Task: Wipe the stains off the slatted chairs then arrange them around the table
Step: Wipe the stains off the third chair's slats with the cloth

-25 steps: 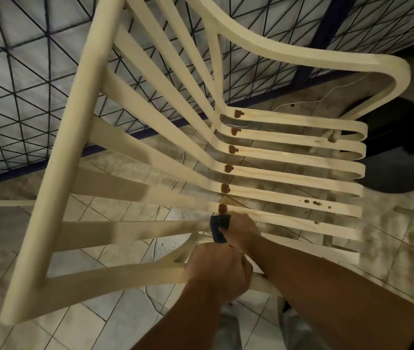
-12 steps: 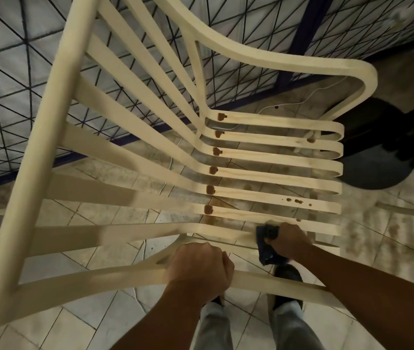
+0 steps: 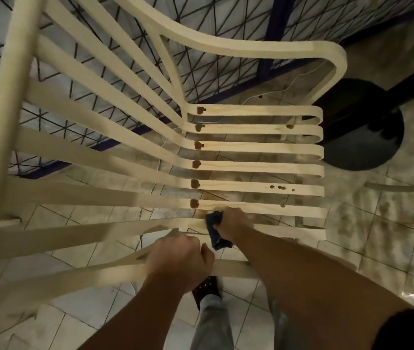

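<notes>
1. The left hand (image 3: 180, 258) has its fingers curled tight round the nearest rail of the slatted chair (image 3: 251, 165), which stands on the tiled floor (image 3: 390, 236) just in front of the person.
2. Just beyond, the right hand (image 3: 231, 222) has its fingers clamped on a dark blue cloth (image 3: 216, 232), pressing it against a seat slat.
3. Farther on, 6 brown stains (image 3: 194, 183) line the bend of the slats.
4. Past the seat sits a round black table base (image 3: 362, 137).

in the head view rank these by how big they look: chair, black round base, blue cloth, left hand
1. chair
2. black round base
3. left hand, which is nearer the camera
4. blue cloth, partly hidden in the right hand, so its rank is unsure
</notes>
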`<state>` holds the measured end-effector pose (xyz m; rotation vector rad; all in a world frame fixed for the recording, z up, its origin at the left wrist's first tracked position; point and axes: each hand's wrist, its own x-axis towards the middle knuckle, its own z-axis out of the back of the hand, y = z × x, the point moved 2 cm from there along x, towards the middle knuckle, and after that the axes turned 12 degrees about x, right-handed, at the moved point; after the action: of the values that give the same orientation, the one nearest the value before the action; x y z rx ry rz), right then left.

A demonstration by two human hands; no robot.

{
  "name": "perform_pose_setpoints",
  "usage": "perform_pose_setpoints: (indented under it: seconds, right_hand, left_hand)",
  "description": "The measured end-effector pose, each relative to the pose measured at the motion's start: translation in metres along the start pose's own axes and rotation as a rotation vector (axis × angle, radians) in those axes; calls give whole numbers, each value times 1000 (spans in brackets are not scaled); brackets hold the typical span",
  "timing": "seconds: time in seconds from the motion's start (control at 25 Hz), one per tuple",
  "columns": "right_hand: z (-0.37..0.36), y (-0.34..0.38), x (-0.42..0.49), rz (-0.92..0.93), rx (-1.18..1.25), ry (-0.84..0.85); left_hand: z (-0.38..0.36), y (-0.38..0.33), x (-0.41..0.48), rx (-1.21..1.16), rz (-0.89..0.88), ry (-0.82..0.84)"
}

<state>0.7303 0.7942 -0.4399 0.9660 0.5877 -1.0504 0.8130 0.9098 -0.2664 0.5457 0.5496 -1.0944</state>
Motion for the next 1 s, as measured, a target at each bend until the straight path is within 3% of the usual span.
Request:
perform_pose_setpoints:
  seconds: [0.28, 0.48, 0.68, 0.76, 0.84, 0.92, 1.0]
  right_hand:
    - [45, -79, -9, -3, -7, 63]
    - [99, -152, -27, -111, -43, 59]
    - [124, -174, -37, -66, -141, 54]
    - [125, -183, -39, -34, -21, 59]
    - [133, -200, -47, -46, 259, 11]
    - [144, -214, -58, -101, 550, -96]
    - [152, -226, -58, -172, 613, -247]
  left_hand:
    - [3, -3, -1, 61, 21, -72]
    - [4, -4, -3, 34, 36, -102]
    - [4, -4, -3, 58, 50, -108]
    - [3, -3, -2, 74, 51, -105]
    - [1, -3, -2, 74, 46, -104]
    - [-1, -2, -1, 65, 42, -104]
    - [-3, -1, 0, 53, 42, -98]
